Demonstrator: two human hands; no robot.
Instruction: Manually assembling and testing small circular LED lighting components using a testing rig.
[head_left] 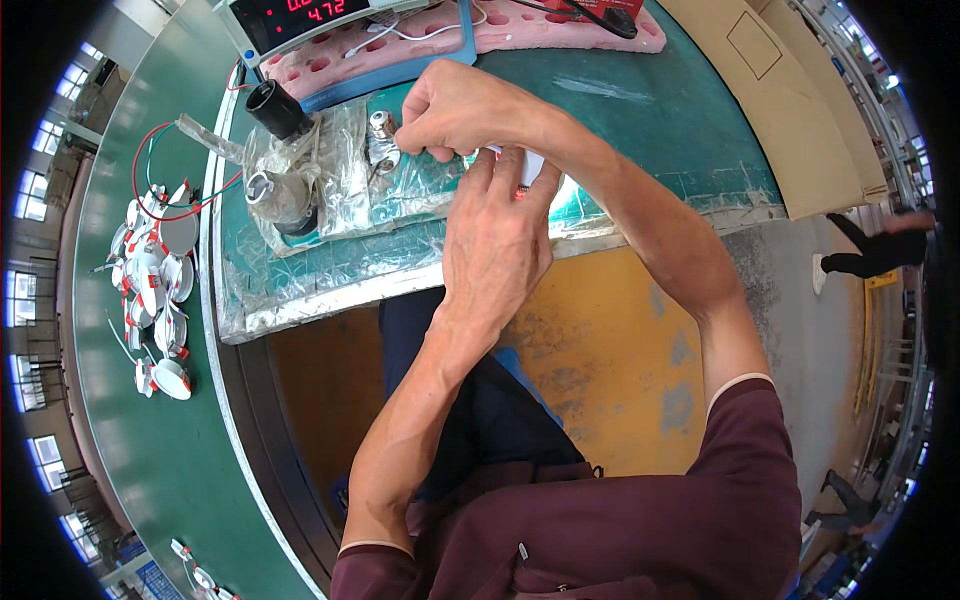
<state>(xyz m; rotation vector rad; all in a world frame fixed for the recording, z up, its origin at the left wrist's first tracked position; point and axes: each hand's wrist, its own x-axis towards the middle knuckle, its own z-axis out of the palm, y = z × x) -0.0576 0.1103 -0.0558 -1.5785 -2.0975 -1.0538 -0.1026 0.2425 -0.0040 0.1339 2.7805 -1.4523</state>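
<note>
My left hand (497,225) is over the front edge of the bench, its fingers curled onto a white lamp-like part (533,168). The hand covers most of this part, and a bright glow shows beside it. Just beyond, my right hand (465,108) is closed, thumb and fingertips pressed together. Whatever those fingertips hold is hidden. Left of the right hand, close to its fingertips, a small shiny metal fitting (381,126) stands on the taped plastic sheet (345,165).
A black cylinder (277,108) and a grey-silver knob-like fixture (277,197) stand at the left. Behind are a meter with red digits (300,22) and pink foam (500,28). White round lamps (150,275) lie on the green conveyor (120,430). Cardboard (775,90) is at right.
</note>
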